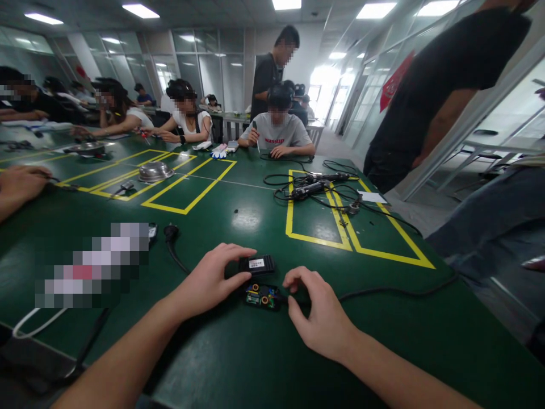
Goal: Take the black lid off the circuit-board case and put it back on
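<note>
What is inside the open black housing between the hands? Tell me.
Inside the housing are two copper-coloured ring coils and green parts. Whatever lies beneath them is covered and can't be seen.

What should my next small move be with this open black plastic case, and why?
Perhaps steady the open black plastic case with your right hand: its circuit board lies exposed, your left hand grips the black plastic cover with a white label beside it, and your right hand's fingers are open close by.
</note>
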`<state>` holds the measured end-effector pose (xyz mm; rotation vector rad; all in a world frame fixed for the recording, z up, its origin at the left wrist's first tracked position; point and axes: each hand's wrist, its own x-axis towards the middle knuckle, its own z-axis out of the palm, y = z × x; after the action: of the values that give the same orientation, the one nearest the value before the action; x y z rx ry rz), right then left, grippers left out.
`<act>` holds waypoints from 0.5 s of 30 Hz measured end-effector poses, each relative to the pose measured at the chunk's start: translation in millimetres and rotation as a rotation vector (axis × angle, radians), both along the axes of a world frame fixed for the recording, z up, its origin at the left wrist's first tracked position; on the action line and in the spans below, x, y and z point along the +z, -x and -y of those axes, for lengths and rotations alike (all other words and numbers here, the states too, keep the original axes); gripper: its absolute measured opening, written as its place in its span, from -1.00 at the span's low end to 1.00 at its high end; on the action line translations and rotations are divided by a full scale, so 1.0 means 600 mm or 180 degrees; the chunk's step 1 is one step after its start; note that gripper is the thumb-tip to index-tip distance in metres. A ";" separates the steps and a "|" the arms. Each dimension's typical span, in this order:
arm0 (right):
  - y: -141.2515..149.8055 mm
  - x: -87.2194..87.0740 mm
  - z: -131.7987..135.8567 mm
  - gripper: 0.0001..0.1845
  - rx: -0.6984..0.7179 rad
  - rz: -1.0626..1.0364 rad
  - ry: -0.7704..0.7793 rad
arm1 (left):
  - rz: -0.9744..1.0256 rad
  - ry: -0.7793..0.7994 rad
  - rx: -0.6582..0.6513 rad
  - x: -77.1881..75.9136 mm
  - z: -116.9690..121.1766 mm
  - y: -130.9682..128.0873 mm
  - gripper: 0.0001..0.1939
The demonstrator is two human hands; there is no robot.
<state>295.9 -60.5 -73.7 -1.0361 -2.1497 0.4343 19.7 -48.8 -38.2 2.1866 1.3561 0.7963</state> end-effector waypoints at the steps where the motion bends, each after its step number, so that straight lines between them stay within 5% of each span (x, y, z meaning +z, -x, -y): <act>1: -0.002 -0.001 0.001 -0.68 -0.0047 -0.0036 0.0072 | 0.0067 0.0108 -0.0114 0.007 0.003 0.000 -0.62; 7: -0.005 0.007 0.007 -0.47 0.0121 0.0142 0.0320 | 0.0203 0.0505 -0.0547 0.024 0.015 0.001 -0.59; 15: 0.005 0.018 0.006 -0.57 0.0330 0.0268 0.0225 | 0.0018 0.0546 -0.0732 0.020 0.016 -0.009 -0.60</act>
<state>293.0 -64.1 -62.7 -1.0006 -2.2850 0.5274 24.8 -58.6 -26.4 2.1528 1.1004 0.5781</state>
